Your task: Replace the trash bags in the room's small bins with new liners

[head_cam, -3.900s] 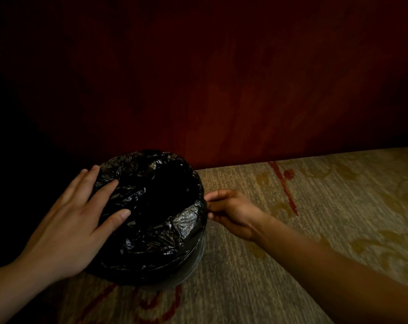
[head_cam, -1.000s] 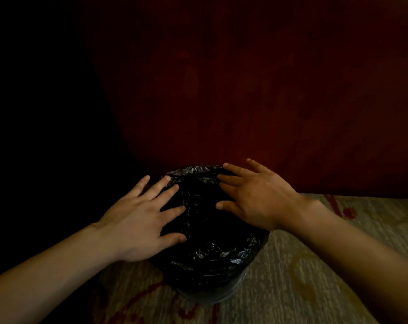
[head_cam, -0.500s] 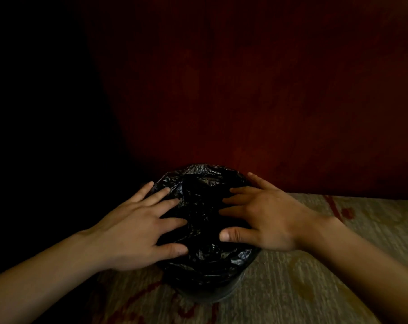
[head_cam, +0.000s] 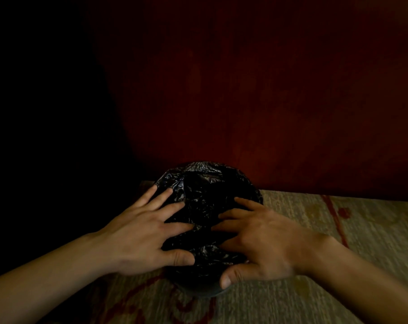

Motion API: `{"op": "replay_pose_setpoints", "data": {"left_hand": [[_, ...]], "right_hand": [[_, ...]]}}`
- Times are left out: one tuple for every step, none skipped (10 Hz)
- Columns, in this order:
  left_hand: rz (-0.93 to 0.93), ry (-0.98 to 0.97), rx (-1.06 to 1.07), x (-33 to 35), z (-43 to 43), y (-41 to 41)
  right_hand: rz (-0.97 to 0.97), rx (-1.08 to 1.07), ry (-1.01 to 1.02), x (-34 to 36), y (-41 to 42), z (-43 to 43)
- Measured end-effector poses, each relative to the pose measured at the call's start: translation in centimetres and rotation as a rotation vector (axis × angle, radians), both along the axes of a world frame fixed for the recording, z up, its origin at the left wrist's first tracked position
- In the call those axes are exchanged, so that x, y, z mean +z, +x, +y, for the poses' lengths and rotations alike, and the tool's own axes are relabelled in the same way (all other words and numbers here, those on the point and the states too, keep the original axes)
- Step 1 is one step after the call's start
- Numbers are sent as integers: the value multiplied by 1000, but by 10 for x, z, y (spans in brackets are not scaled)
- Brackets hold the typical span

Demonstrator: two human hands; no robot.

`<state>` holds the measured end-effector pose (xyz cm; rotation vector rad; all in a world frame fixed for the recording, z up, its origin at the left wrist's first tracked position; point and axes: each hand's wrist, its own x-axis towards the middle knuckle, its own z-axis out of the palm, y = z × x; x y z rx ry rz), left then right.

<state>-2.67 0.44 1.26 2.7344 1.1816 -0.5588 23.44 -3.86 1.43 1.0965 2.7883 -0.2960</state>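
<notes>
Black liner (head_cam: 205, 206) is draped over the small bin (head_cam: 205, 293), which is set on the carpet (head_cam: 315, 230) close to the red wall (head_cam: 245, 90). Liner is pressed by left hand (head_cam: 137, 237) and right hand (head_cam: 263, 242), fingers spread flat, neither grip closed, likely so it is smoothed onto the rim.

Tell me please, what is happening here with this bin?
A person has both hands on a small bin lined with a black trash bag, on patterned carpet beside a dark red wall. The left hand lies with spread fingers on the bag's left side, the right hand on its right side, thumb at the near rim. Both seem to press the plastic down, not pinch it.
</notes>
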Motion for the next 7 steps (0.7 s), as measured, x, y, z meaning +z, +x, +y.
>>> {"op": "replay_pose_setpoints", "data": {"left_hand": [[10,-19,-27,5,-1,-3],[-38,8,-33,7,-1,-6],[-157,83,14,8,2,-6],[-234,207,71,7,7,-3],[-263,299,137,5,13,7],[-248,333,149,2,20,18],[-210,320,171,-2,24,23]], "right_hand": [[-34,-11,28,0,-3,0],[14,-63,24,3,-1,0],[90,-180,57,6,0,3],[176,-313,139,4,-2,8],[168,-383,212,5,-14,18],[127,-391,279,5,-27,29],[106,-414,367,4,-29,37]]}}
